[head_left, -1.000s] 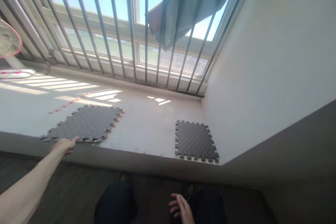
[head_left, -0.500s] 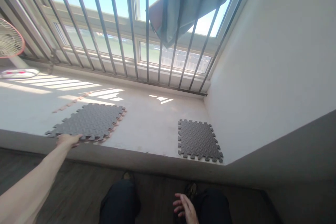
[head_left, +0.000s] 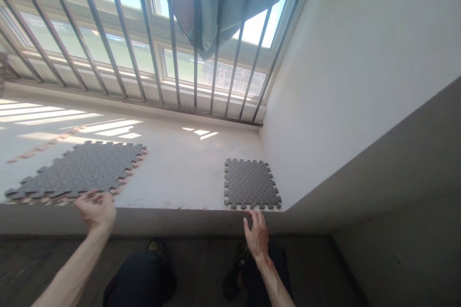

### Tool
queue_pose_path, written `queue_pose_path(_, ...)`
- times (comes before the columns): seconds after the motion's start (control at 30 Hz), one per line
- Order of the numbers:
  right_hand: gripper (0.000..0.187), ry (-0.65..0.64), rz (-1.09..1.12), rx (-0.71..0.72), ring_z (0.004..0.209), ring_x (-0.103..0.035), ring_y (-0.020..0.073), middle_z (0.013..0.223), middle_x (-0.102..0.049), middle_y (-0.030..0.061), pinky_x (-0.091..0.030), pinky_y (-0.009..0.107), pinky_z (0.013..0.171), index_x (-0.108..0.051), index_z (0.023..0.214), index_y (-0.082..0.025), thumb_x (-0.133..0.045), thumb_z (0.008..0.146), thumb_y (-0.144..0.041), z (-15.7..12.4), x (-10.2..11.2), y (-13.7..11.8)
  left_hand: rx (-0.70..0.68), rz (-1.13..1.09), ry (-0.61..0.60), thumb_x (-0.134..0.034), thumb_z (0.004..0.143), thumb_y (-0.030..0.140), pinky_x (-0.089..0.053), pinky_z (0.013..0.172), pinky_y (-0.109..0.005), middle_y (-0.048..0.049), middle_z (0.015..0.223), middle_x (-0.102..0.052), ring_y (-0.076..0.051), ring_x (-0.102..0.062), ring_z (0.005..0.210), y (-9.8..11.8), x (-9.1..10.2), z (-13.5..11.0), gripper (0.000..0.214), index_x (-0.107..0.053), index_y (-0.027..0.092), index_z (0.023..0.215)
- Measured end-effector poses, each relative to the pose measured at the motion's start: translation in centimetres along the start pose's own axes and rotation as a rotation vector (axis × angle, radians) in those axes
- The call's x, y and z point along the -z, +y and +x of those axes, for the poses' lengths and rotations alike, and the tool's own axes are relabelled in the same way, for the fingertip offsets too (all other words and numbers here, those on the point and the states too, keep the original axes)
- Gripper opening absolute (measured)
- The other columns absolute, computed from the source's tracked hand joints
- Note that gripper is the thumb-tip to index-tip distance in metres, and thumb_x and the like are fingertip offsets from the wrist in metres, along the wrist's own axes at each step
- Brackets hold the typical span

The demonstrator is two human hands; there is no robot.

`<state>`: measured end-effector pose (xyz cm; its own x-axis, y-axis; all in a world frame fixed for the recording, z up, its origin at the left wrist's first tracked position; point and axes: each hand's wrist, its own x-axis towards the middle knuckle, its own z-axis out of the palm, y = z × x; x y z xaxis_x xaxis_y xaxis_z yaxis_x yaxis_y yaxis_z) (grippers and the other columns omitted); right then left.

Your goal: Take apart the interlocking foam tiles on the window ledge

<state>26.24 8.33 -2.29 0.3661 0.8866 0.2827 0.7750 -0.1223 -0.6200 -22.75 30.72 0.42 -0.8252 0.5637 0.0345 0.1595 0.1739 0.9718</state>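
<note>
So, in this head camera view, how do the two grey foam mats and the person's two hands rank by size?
Largest to smallest:
1. The left foam mat
2. The right foam mat
3. The left hand and right hand look alike, so I won't rank them. Both are nearer the camera, so mat comparisons are unsure.

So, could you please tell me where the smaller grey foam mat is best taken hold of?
Probably by its near edge: come from your side with the right hand and pinch the smaller grey foam mat there. It lies flat on the ledge, and that toothed edge sits right at the lip, so fingers could likely get under it.
</note>
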Motion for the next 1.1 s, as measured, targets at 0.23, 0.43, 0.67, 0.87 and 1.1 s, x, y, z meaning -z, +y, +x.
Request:
queue_pose_path(0.23,0.023,0.0,-0.326,-0.016,0.105,-0.067,0.029,0.107,-0.073,0.0093,-0.047,0.039,0.094,-0.069,0.108,-0.022,-0.074,0.094,-0.04,5.0,-0.5,-1.0,0.13,-0.327,-0.796,-0.084,0.07,0.055,-0.05,0.052,-0.027,-0.0055,0.09,-0.074,-0.019,-0.066,0.066,-3.0,0.4,-27.1,0.062,-0.064,0.021,0.118)
queue_pose_path(0.43,0.016,0.019,-0.34,-0.084,0.098,-0.067,0.028,0.095,-0.074,0.0085,-0.042,0.039,0.091,-0.067,0.089,-0.022,-0.077,0.087,-0.034,5.9,1.0,-4.5,0.377,-0.261,-1.084,-0.089,0.058,0.069,-0.056,0.059,-0.033,-0.0109,0.093,-0.08,-0.026,-0.075,0.076,-6.2,1.8,-37.3,0.071,-0.072,0.022,0.108)
queue_pose_path(0.67,0.019,-0.037,-0.18,0.054,0.092,-0.064,0.029,0.092,-0.072,0.0061,-0.041,0.044,0.092,-0.065,0.089,-0.026,-0.077,0.092,-0.04,-2.2,1.3,-11.0,0.543,-0.358,-1.119,-0.1,0.039,0.049,-0.054,0.113,-0.055,-0.0206,0.12,-0.076,-0.047,-0.064,0.136,-5.6,0.2,-39.9,0.069,-0.075,0.03,0.1)
queue_pose_path(0.87,0.024,-0.065,0.106,0.071,0.096,-0.064,0.0294,0.095,-0.075,0.007,-0.045,0.042,0.091,-0.071,0.09,-0.03,-0.062,0.103,-0.048,-7.2,2.7,-10.5,0.735,-0.532,-1.064,-0.088,0.059,0.069,-0.055,0.115,-0.051,-0.0173,0.122,-0.075,-0.043,-0.065,0.137,-7.1,0.4,-40.8,0.056,-0.073,0.031,0.097)
queue_pose_path(1.1,0.03,-0.241,0.293,-0.152,0.081,-0.07,0.0304,0.078,-0.073,0.0076,-0.055,0.044,0.083,-0.075,0.072,-0.035,-0.07,0.093,-0.056,-13.5,0.3,-3.1,0.682,-0.413,-0.68,-0.099,0.059,0.051,-0.069,0.086,-0.05,-0.0211,0.147,-0.06,-0.045,-0.062,0.139,-5.4,-2.0,-36.5,0.073,-0.065,0.03,0.119)
